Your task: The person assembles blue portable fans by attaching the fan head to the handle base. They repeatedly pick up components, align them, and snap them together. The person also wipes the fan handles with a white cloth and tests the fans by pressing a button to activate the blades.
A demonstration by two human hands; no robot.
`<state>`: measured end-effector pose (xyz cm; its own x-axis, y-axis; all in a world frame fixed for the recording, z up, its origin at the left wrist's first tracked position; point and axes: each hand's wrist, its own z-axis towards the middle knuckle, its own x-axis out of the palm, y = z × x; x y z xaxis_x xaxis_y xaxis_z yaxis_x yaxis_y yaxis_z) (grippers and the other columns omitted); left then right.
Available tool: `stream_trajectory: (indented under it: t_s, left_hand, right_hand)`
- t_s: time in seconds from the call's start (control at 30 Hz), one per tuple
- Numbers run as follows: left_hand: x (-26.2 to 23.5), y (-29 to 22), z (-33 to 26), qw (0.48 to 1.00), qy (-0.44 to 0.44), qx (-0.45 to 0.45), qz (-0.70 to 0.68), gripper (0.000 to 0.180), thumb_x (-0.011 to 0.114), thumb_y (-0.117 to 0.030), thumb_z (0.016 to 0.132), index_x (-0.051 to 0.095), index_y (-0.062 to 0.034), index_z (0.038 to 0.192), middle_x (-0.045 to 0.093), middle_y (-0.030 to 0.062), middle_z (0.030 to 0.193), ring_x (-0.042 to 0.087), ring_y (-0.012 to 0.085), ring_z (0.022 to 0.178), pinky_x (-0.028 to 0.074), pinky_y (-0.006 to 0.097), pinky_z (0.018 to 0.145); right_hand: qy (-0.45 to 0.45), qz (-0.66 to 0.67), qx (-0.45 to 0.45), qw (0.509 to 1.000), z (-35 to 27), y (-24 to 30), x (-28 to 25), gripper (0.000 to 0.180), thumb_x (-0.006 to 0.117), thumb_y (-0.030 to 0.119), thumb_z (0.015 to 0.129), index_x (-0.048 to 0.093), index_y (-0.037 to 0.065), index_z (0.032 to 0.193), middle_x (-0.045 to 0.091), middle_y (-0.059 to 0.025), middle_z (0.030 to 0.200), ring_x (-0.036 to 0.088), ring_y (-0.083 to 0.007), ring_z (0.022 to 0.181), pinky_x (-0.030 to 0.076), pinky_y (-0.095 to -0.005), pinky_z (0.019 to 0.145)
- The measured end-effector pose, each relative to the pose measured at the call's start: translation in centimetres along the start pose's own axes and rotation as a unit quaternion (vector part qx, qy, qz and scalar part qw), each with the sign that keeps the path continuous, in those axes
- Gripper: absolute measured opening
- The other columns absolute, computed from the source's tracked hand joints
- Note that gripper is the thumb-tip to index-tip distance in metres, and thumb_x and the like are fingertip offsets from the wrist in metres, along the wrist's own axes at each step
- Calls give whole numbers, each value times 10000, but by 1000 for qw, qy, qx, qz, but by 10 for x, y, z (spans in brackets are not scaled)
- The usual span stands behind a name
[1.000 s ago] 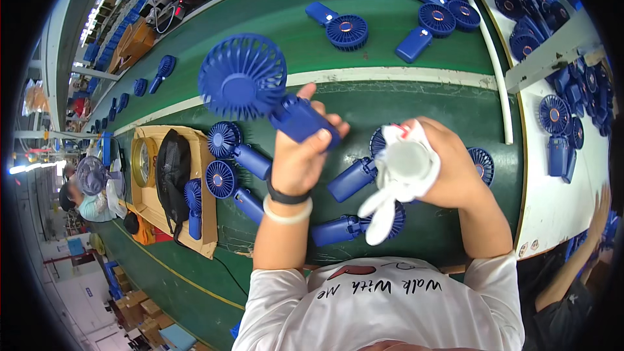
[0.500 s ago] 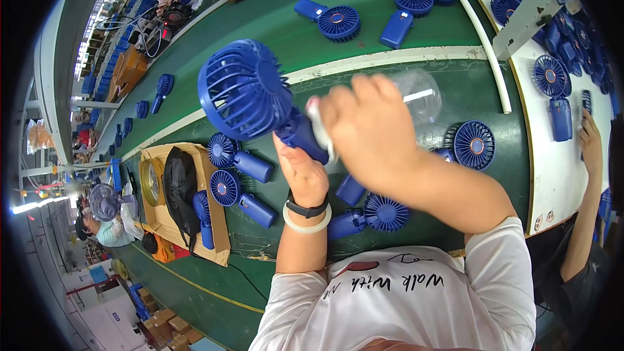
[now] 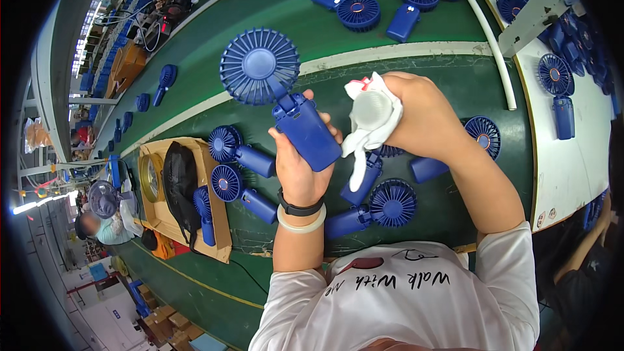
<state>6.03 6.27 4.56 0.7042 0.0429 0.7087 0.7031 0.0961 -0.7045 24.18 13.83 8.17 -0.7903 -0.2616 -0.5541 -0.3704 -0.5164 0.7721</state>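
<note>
My left hand (image 3: 301, 162) is wrapped around the handle of a blue handheld fan (image 3: 305, 131), its round slatted head tilted up and away from me. To its right, my right hand (image 3: 419, 107) is closed on a white cloth (image 3: 380, 131) and a clear round container (image 3: 371, 109) bunched up with it. The cloth hangs down beside the fan's handle, apart from it. Below my hands lie more blue fans, such as the fan (image 3: 392, 203) near my body, and another fan (image 3: 483, 135) sits past my right wrist.
An open cardboard tray (image 3: 221, 234) at left holds a black pouch (image 3: 180, 185) and a yellow tape roll (image 3: 152, 179). Several fans lie on the far green belt (image 3: 273, 0). A white rail (image 3: 487, 32) and a white side table (image 3: 552, 162) with piled fans stand right; co-workers sit beyond.
The fan in my left hand has turned so its back and handle face me. My right hand drew away from it to the right; the clear container left the table and is now in that hand.
</note>
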Motion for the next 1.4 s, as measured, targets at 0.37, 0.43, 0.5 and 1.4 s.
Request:
stream_trajectory:
  t_s: [0.37, 0.43, 0.5, 1.4]
  left_hand:
    - [9, 26, -3, 905, -84, 196, 368, 576, 284, -472, 974, 311, -25, 1336, 501, 114, 1220, 507, 222, 1087, 397, 363, 947]
    - [14, 22, -5, 926, -87, 181, 319, 592, 251, -451, 981, 230, 0, 1365, 460, 116, 1226, 465, 186, 1090, 357, 328, 962]
    - [-3, 19, -11, 919, -92, 157, 350, 598, 254, -454, 980, 236, 7, 1360, 456, 120, 1234, 464, 185, 1091, 360, 317, 957]
    - [-43, 1, -48, 937, -74, -268, 213, 520, 631, -64, 836, 325, 46, 1242, 574, 126, 919, 632, 206, 757, 526, 321, 677]
  right_hand:
    - [-114, -358, -86, 923, 4, 44, 35, 147, 621, 165, 711, 641, 113, 847, 588, -29, 903, 519, -230, 961, 360, -422, 861]
    - [-212, -447, -133, 859, 1, 54, 57, 113, 611, 189, 720, 640, 96, 778, 571, -38, 806, 534, -232, 893, 366, -411, 844]
    - [-200, -414, -154, 875, 0, 47, 59, 118, 602, 196, 724, 640, 86, 748, 549, -37, 746, 538, -233, 852, 367, -402, 841]
    - [-142, 293, 85, 942, 15, -20, 31, 619, 773, -32, 604, 519, 16, 1167, 620, -61, 1062, 595, -146, 983, 454, -285, 881]
